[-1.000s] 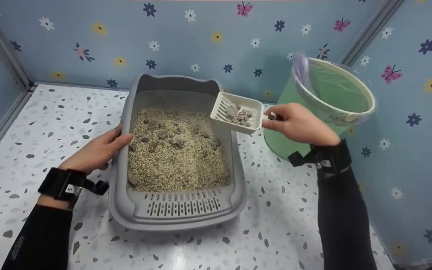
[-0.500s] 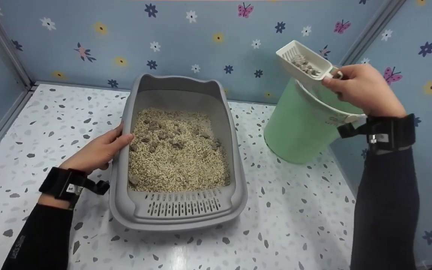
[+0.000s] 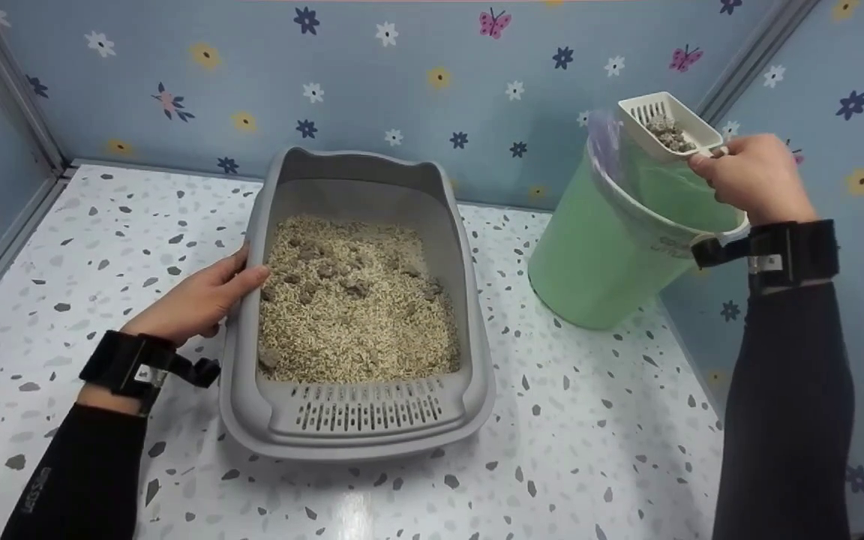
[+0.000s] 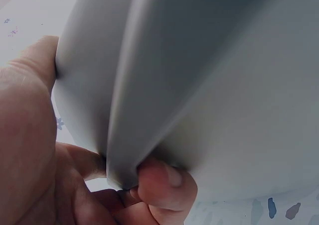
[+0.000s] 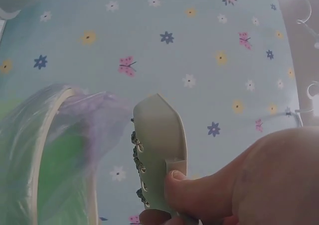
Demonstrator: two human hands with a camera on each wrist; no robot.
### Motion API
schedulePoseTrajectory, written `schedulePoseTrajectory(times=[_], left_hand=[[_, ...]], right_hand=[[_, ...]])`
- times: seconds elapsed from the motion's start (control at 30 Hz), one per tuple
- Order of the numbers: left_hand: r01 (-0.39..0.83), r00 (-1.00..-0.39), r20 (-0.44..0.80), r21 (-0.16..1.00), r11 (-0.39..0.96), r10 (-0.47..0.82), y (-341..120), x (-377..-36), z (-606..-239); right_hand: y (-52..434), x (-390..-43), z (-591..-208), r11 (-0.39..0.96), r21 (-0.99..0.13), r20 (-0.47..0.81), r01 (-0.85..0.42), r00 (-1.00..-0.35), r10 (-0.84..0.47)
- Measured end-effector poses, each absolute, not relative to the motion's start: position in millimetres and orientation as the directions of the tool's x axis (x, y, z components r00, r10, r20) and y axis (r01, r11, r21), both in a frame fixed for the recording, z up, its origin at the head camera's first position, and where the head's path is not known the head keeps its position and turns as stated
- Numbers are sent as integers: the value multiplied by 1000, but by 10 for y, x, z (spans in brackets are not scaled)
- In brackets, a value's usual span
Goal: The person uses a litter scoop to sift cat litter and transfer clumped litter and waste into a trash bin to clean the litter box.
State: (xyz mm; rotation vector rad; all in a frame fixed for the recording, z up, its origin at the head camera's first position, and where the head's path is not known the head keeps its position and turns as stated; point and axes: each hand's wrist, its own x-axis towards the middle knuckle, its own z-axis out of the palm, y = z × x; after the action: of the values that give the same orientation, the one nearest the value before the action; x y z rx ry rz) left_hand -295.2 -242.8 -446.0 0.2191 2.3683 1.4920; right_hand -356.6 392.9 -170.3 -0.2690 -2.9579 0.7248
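Observation:
A grey litter box (image 3: 372, 446) holds tan litter (image 3: 361, 330) with several darker clumps (image 3: 316, 266) near its back left. My left hand (image 3: 196, 300) grips the box's left side, thumb on the upper rim; the left wrist view shows fingers (image 4: 167, 187) curled under the outer lip. At the far right, my right hand (image 3: 758, 176) pinches the short handle of a white slotted litter scoop (image 3: 691, 127). Grey clumps (image 3: 668, 135) lie in the scoop, which is over the mouth of a green bin (image 3: 589, 262). In the right wrist view the scoop (image 5: 162, 135) is seen from its underside.
A clear liner bag with a purple edge (image 3: 606, 146) hangs over the bin's rim. Flower-printed panels (image 3: 402, 97) stand behind and at both sides. Box and bin rest on a white speckled surface (image 3: 552, 450).
My right hand has carried the loaded scoop from beside the litter box, up and to the right, over the bin. The left hand keeps its grip on the box.

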Motion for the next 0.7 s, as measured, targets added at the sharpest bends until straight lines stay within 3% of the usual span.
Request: schedulePoseTrajectory(times=[0.33,0.7], left_hand=[[-45,-933,-196,895,444,302,-2430,-2962,-4465],[-45,-933,-193,900,433,305,-2419,-2957,-4467]], right_hand=[[3963,-3647,-1858,966,-204,116,159,-976,185],[3829,-3614,-1947,986,-74,165,147,-974,157]])
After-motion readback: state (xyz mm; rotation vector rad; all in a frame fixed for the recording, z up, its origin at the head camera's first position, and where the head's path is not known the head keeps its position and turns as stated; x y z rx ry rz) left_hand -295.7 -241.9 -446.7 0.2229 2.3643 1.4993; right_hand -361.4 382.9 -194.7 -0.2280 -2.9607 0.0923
